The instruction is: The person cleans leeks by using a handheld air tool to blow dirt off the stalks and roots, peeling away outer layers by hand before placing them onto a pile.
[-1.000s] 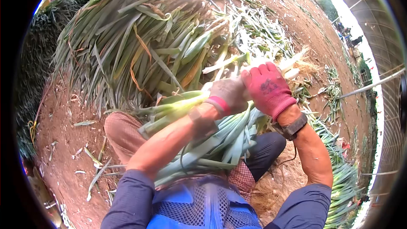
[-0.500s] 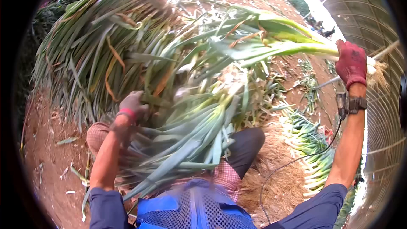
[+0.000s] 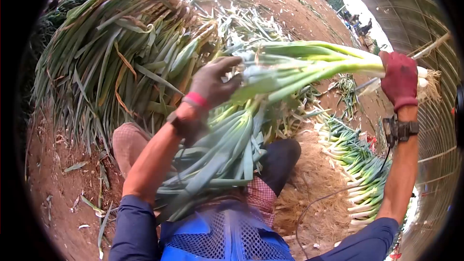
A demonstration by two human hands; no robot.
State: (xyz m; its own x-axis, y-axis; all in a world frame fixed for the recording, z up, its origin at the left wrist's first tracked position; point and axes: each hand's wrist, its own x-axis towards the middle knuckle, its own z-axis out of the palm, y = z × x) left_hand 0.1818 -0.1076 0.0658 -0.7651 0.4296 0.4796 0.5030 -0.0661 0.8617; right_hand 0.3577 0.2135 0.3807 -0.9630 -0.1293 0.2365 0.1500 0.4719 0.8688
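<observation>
My right hand [image 3: 400, 79], in a red glove, is closed round the white stems of a bunch of green onions [image 3: 333, 63]. Their rooted ends stick out past it to the right, and the green leaves stretch left across the view. My left hand [image 3: 212, 81], in a greyish glove with a pink cuff, is beside the leaf ends with its fingers apart; it is slightly blurred. Below it, more green onions [image 3: 227, 135] lie over my lap with their leaves fanned toward me.
A big heap of untrimmed green onions [image 3: 106, 58] stands at the left. Along the right lies a row of cleaned green onions [image 3: 360, 183], next to a mat of dry roots [image 3: 299, 193]. Stripped leaves [image 3: 251, 24] litter the soil ahead. A cable [image 3: 333, 194] runs from my right wrist.
My left hand has risen from near my knee, moving right toward the leaves of the held bunch. The bunch has dropped slightly and its leaves have drawn together; my right hand keeps its grip.
</observation>
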